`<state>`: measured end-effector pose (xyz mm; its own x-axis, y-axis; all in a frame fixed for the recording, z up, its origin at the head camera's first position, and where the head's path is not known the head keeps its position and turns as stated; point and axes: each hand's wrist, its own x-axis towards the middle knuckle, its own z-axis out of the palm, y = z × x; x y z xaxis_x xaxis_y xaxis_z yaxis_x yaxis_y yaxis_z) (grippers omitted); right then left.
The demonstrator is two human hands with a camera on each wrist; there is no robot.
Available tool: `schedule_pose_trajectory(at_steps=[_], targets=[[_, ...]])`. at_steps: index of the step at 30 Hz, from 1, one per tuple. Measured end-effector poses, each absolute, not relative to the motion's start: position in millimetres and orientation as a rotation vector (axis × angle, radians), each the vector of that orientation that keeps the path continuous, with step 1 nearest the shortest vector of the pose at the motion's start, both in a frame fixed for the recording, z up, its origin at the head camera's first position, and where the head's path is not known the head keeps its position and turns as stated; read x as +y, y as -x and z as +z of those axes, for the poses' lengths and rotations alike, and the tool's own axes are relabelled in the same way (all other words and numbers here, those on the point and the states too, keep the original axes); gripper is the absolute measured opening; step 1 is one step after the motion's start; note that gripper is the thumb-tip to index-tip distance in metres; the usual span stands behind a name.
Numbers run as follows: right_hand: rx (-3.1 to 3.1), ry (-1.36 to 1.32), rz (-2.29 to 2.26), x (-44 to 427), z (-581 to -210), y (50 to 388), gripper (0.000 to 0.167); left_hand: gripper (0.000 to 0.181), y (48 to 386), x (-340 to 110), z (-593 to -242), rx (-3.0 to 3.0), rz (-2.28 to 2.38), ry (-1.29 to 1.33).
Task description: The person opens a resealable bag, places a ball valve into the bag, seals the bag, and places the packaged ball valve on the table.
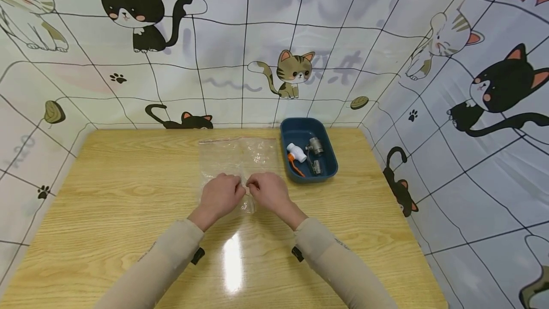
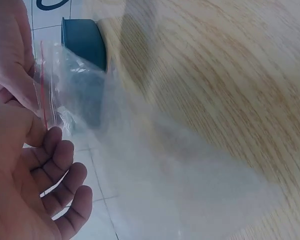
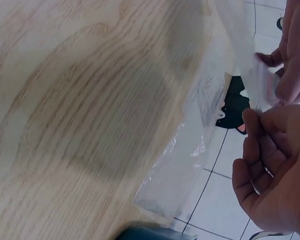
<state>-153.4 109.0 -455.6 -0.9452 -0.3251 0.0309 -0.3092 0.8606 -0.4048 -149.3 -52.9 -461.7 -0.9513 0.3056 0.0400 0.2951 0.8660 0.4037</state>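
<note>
Over the middle of the table, my left hand [image 1: 219, 195] and right hand [image 1: 270, 193] meet almost knuckle to knuckle. Between thumb and fingers, each pinches the edge of a clear zip bag [image 2: 165, 185]. The bag's red seal line [image 2: 42, 85] runs between the two hands in the left wrist view. Its film slants away toward the tabletop and looks flat. In the right wrist view, clear plastic film [image 3: 175, 170] also lies on the table beyond the hands; whether it belongs to the same bag I cannot tell.
A dark blue bin [image 1: 310, 180] stands at the back right, near the plastic. Inside are a white plastic valve [image 1: 297, 152] with an orange handle and some metal fittings [image 1: 316, 146]. A cat-printed cloth [image 1: 274, 37] surrounds the wooden table [image 1: 128, 180] at back and sides.
</note>
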Motion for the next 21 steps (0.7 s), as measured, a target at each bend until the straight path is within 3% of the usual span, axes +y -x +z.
schedule_pose_trajectory(at_steps=[10,15,21], targets=[[3.008,0.509,-0.693,102,-455,148,0.017,0.03,149,-51,-460,2.969,0.793,-0.387],[3.063,0.537,-0.663,99,-456,149,0.02,0.017,149,-49,-462,3.029,0.841,-0.286],[3.103,0.528,-0.571,98,-459,149,0.018,0.03,150,-47,-461,3.011,0.946,-0.278]])
